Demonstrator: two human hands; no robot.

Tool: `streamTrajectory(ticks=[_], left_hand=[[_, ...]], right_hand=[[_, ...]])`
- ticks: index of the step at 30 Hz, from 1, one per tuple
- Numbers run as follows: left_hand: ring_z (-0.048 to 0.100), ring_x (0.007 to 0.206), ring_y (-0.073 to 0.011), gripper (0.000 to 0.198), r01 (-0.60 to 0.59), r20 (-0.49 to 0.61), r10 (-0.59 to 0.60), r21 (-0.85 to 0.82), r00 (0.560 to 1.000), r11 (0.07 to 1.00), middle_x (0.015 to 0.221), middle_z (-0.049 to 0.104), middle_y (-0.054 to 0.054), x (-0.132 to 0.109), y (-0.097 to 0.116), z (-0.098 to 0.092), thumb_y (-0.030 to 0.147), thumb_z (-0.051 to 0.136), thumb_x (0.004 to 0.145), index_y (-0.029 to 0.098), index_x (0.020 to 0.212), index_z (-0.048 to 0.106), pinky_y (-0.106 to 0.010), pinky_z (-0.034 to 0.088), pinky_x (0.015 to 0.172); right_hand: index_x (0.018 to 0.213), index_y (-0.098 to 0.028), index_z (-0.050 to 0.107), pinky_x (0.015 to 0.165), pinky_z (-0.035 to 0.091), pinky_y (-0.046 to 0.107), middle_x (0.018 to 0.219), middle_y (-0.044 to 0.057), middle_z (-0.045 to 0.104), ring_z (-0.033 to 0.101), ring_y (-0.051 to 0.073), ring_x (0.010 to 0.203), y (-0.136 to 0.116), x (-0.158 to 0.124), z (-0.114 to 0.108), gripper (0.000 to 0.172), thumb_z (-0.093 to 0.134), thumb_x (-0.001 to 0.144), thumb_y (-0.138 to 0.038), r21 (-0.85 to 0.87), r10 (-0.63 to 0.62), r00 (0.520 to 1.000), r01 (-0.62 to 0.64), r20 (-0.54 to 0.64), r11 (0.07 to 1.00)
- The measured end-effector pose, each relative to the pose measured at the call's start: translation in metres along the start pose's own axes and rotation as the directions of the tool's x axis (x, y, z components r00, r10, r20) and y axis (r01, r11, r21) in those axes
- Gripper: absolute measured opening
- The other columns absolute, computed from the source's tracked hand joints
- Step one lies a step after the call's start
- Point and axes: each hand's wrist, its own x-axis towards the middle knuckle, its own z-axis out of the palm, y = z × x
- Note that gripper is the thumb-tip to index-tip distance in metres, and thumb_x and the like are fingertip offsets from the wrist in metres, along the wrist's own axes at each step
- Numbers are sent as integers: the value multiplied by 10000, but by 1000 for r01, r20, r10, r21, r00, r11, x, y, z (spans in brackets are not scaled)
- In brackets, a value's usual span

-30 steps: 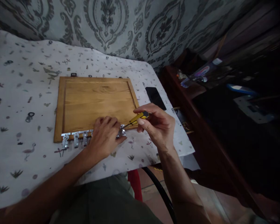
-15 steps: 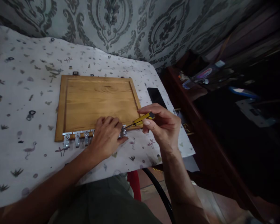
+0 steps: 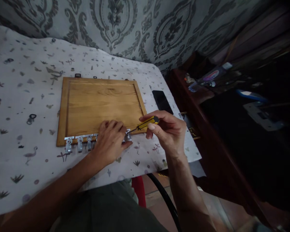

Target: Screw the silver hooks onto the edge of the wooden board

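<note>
A framed wooden panel (image 3: 101, 106) lies flat on the table, with a row of shiny metal clips (image 3: 80, 141) along its near edge. My left hand (image 3: 111, 140) is closed over that edge, its fingers curled and its thumb against the rightmost metal clip (image 3: 127, 137); it hides part of the row. Between the thumb and fingers of my right hand (image 3: 169, 130) is a yellow and black screwdriver (image 3: 147, 122). The shaft slants down to the left, and its tip reaches the rightmost clip beside my left fingers. Whether it sits in a screw is too small to tell.
A black phone (image 3: 162, 101) lies on the patterned tablecloth (image 3: 19, 106) right of the panel. Past the table's right edge stands dark wooden furniture (image 3: 198, 112), with a clear plastic bottle (image 3: 210, 77) on it. A patterned curtain (image 3: 140, 29) hangs behind.
My right fingers have shifted slightly around the screwdriver handle, which looks turned a little. My left hand and the panel hold their place.
</note>
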Motion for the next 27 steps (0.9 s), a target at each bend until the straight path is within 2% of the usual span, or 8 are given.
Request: streamTrajectory(ticks=[7, 19, 24, 27], left_hand=[[596, 1103, -324, 339, -8, -11, 8, -25, 1000, 1000, 1097, 704, -93, 0, -1, 2, 438, 744, 899, 163, 1091, 703, -502, 419, 964], [593, 1090, -314, 347, -9, -43, 8, -12, 999, 1000, 1080, 704, -91, -1, -2, 4, 455, 738, 900, 168, 1089, 698, -484, 411, 955], [590, 1104, -318, 330, -7, -34, 7, -19, 999, 1000, 1089, 702, -91, -1, -1, 3, 444, 750, 894, 169, 1069, 700, -484, 412, 950], [584, 1109, -318, 320, -3, -36, 2, -33, 999, 999, 1093, 698, -87, -1, -1, 3, 436, 743, 900, 180, 1087, 699, -492, 403, 963]], right_hand=[[847, -206, 761, 401, 512, 174, 811, -1, 775, 609, 70, 491, 0, 0, 5, 225, 879, 772, -384, -19, -7, 999, 7, -44, 1000], [913, -212, 705, 407, 524, 215, 848, 6, 783, 588, 67, 424, 14, -11, 10, 231, 766, 883, -433, -169, -131, 977, 102, -169, 980], [935, -210, 696, 426, 527, 225, 849, 14, 783, 603, 75, 449, 13, -7, 12, 232, 729, 920, -440, -143, -155, 958, 123, -239, 982], [933, -213, 701, 431, 518, 215, 848, 4, 783, 606, 68, 454, 12, -5, 13, 190, 745, 917, -397, -118, -169, 955, 144, -243, 983]])
